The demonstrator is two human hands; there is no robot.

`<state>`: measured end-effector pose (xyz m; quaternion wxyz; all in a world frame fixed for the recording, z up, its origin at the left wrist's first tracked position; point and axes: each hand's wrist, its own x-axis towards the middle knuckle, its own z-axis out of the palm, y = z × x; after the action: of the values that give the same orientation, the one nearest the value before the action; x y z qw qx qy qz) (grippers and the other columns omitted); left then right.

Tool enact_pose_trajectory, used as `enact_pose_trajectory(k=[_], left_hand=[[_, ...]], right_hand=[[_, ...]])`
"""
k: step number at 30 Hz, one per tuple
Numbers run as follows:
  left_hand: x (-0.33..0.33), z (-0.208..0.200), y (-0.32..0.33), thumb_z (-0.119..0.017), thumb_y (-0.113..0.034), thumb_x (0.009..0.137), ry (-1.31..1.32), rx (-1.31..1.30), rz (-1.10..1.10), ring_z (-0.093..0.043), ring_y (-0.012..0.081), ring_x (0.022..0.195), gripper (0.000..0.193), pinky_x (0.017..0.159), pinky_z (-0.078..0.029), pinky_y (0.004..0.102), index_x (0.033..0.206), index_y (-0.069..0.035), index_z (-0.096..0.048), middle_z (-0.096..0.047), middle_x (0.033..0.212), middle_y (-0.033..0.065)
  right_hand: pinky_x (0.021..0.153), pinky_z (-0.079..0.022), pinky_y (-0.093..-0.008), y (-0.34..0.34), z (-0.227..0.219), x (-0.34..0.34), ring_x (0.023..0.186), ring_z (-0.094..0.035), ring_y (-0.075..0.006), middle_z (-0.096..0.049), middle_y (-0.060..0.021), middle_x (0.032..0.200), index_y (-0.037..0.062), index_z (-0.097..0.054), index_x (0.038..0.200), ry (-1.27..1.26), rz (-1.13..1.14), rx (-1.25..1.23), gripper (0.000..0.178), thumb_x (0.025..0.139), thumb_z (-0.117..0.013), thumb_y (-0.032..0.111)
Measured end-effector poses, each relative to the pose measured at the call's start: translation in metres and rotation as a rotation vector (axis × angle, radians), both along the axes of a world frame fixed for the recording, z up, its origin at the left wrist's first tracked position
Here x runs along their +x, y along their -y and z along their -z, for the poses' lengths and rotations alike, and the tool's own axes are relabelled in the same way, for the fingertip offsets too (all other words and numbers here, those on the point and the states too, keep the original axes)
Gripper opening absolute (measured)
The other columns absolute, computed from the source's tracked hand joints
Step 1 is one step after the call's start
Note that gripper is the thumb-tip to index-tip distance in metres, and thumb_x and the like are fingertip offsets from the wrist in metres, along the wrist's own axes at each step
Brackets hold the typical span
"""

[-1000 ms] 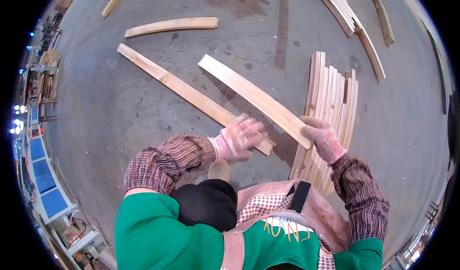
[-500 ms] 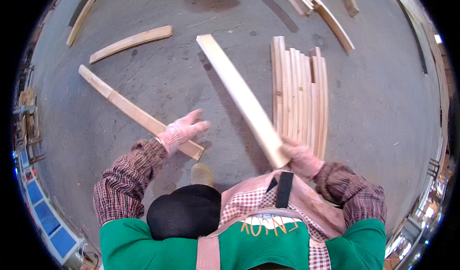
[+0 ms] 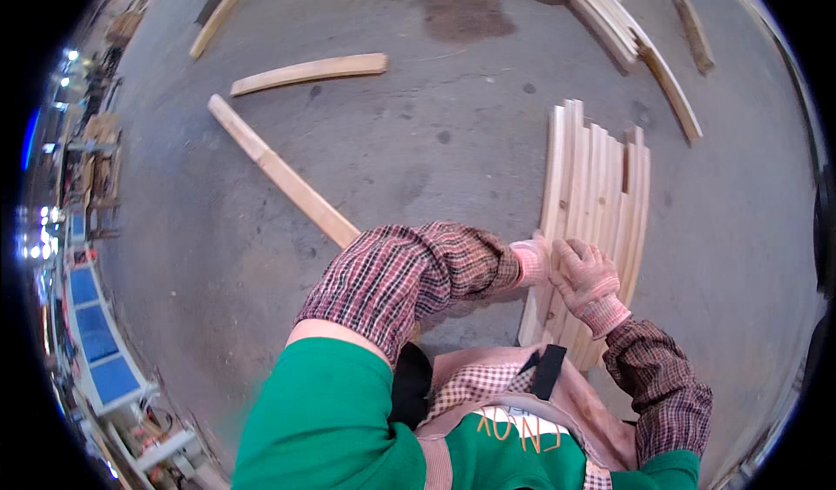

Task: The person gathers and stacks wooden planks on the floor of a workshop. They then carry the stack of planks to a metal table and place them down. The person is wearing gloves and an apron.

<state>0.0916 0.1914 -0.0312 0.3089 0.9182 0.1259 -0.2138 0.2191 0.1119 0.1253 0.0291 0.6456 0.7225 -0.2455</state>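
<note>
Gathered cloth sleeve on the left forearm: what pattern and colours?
The cloth sleeve has a dark, pink and pale check; clearest in the head view.

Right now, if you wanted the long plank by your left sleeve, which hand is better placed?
Probably the left hand: it is nearer the plank, whose near end disappears behind the left sleeve. The right hand is farther off, over the stack.

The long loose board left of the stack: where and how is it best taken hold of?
Probably midway along the visible part of the board, from above, with the left grip across both long edges: it lies on the floor, long and narrow, and the left sleeve hides its near end.
</note>
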Motion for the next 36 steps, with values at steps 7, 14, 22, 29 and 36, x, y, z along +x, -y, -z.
enact_pose_trajectory(k=[7,14,22,29,36], left_hand=[[-0.136,-0.087,-0.223,-0.053,-0.012,0.090,-0.025,0.480,-0.948,-0.065,0.0412,0.116,0.040,0.093,-0.057,0.0480,0.129,-0.004,-0.060,-0.063,0.132,0.0240],[-0.232,-0.074,-0.367,-0.052,-0.009,0.098,-0.338,0.750,-0.954,-0.047,0.0312,0.143,0.067,0.115,-0.044,0.0448,0.159,-0.018,-0.027,-0.029,0.165,0.0093],[-0.226,-0.101,-0.400,-0.065,-0.005,0.092,-0.460,0.473,-1.102,-0.049,0.0321,0.141,0.072,0.113,-0.047,0.0461,0.154,-0.024,-0.034,-0.038,0.158,0.0080],[-0.255,-0.078,-0.404,-0.063,-0.004,0.093,-0.302,0.567,-1.019,-0.038,0.0346,0.148,0.078,0.120,-0.040,0.0466,0.159,-0.025,-0.030,-0.024,0.168,0.0108],[-0.231,-0.084,-0.377,-0.065,-0.004,0.089,-0.425,0.573,-0.907,-0.056,0.0383,0.131,0.054,0.109,-0.049,0.0489,0.140,-0.014,-0.052,-0.048,0.145,0.0133]], right_hand=[[0.124,-0.009,-0.0644,-0.024,0.047,-0.009,0.151,-0.023,-0.0406,-0.036,-0.0156,0.159,0.0077,-0.056,0.139,0.135,-0.271,0.089,0.068,0.088,-0.065,0.050],[0.121,-0.007,-0.0703,-0.013,0.074,0.003,0.150,-0.022,-0.0446,-0.038,-0.0159,0.156,0.0093,-0.063,0.128,0.129,-0.309,0.219,0.064,0.079,-0.067,0.051],[0.121,-0.010,-0.0704,-0.023,0.068,0.000,0.144,-0.029,-0.0445,-0.042,-0.0155,0.151,0.0094,-0.065,0.122,0.136,-0.311,0.230,0.062,0.075,-0.066,0.050],[0.118,-0.014,-0.0706,-0.031,0.057,-0.004,0.140,-0.033,-0.0427,-0.047,-0.0136,0.142,0.0106,-0.066,0.120,0.103,-0.280,0.157,0.062,0.072,-0.069,0.050],[0.118,-0.016,-0.0700,-0.032,0.043,-0.007,0.141,-0.032,-0.0412,-0.041,-0.0115,0.147,0.0090,-0.064,0.123,0.166,-0.298,0.114,0.063,0.076,-0.068,0.050]])
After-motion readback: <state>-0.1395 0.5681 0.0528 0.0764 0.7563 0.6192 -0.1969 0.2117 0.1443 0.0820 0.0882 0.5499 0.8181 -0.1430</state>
